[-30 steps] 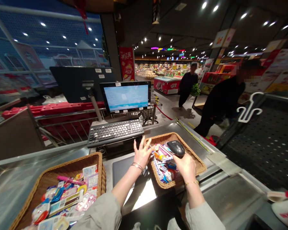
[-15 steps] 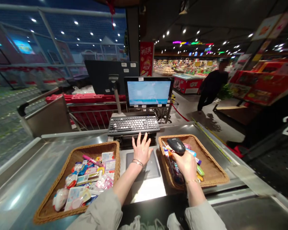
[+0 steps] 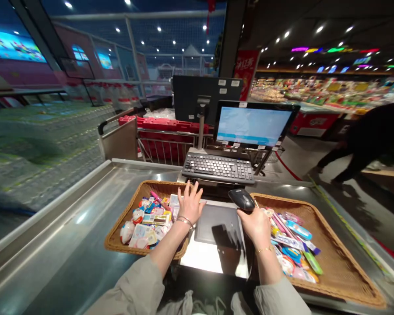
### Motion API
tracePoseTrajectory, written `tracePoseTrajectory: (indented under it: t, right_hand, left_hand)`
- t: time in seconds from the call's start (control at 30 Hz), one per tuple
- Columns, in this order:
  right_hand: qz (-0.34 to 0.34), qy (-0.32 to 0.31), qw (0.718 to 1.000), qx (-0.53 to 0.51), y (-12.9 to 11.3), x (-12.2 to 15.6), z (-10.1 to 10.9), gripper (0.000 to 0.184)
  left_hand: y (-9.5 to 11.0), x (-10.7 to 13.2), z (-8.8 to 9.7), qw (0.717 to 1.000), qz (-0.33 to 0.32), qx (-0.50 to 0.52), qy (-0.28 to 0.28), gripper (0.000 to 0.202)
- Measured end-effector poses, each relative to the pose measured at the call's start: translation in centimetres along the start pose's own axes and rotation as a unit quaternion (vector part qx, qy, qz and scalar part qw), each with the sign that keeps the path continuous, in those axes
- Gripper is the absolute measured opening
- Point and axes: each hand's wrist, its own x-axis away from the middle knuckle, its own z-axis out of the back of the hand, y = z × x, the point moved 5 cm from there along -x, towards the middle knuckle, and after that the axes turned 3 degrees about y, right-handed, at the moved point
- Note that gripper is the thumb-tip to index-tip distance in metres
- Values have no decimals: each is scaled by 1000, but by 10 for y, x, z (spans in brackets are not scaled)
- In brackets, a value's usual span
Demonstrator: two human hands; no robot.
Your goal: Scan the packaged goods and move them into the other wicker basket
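My right hand (image 3: 258, 225) is wrapped round the handle of a black barcode scanner (image 3: 241, 199), held up beside the right wicker basket (image 3: 344, 262). My left hand (image 3: 189, 205) hangs with its fingers spread over the right rim of the left wicker basket (image 3: 118, 236), holding nothing. Small packaged goods (image 3: 153, 218) fill much of that basket. More small packets and pens (image 3: 292, 240) lie in the left part of the right basket. Between the baskets is a dark square pad (image 3: 213, 225) set in the counter, with a hand-shaped shadow on it.
A black keyboard (image 3: 219, 168) sits behind the pad, below a lit monitor (image 3: 254, 124). A second screen (image 3: 205, 98) shows its back. Metal carts with red parts (image 3: 167, 148) stand beyond the counter (image 3: 75, 245). A person in dark clothes (image 3: 371, 140) is at the right.
The view has swung left, so the scene sits further right. My left hand is now at the left basket's edge instead of over the pad. The scanner stays in my right hand.
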Motion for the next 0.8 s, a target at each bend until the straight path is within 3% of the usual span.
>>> tracePoseTrajectory:
  t: [0.37,0.8]
  right_hand:
    - [47,-48,998,11,-41,14,-31,39]
    - [46,-64,997,25,-43,12,-47,40]
  left_hand:
    - [-80,28,-2,997,41,-58,-24,45]
    - [-186,33,-30,980,89,-117,-137,43]
